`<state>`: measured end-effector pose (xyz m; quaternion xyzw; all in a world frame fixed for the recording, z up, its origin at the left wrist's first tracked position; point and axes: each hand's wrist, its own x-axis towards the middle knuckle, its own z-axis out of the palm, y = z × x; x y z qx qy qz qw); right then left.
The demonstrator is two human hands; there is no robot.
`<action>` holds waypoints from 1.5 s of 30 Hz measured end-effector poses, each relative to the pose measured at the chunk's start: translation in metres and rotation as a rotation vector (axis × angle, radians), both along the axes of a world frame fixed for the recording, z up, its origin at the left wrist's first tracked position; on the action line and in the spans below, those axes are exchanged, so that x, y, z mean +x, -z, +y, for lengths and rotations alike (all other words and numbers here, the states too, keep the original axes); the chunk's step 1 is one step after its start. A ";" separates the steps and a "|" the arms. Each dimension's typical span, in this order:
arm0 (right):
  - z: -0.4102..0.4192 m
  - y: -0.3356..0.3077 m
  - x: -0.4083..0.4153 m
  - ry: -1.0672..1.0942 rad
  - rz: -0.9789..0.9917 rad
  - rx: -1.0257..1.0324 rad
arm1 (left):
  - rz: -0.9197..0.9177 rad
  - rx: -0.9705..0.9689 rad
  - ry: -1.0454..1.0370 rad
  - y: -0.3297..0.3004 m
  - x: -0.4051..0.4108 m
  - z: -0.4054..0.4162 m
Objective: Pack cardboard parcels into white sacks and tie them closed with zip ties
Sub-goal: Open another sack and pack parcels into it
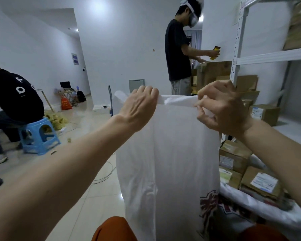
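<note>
Above pale floor tiles (97, 197), left hand (139, 106) and right hand (222, 106) grip an upright white sack's (169, 153) rolled rim.

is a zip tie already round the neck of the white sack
No: both the left hand and right hand grip the white sack by its top edge, untied.

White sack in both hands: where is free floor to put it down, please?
Bare tile floor lies left of the white sack, between it and the blue stool; a thin cable crosses it. Right of the sack it is crowded: cardboard parcels sit beside the shelf frame.
</note>
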<state>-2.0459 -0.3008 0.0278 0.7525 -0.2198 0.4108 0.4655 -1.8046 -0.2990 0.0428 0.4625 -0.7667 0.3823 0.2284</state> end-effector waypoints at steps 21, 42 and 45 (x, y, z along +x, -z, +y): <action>0.005 -0.001 0.061 -0.151 -0.008 0.206 | 0.259 0.202 0.303 -0.023 0.023 0.011; 0.015 -0.030 0.072 0.093 -0.016 1.026 | 0.118 0.168 0.194 0.003 0.009 0.007; 0.010 -0.028 0.081 0.225 0.040 0.992 | 0.037 0.015 0.283 0.013 0.015 0.015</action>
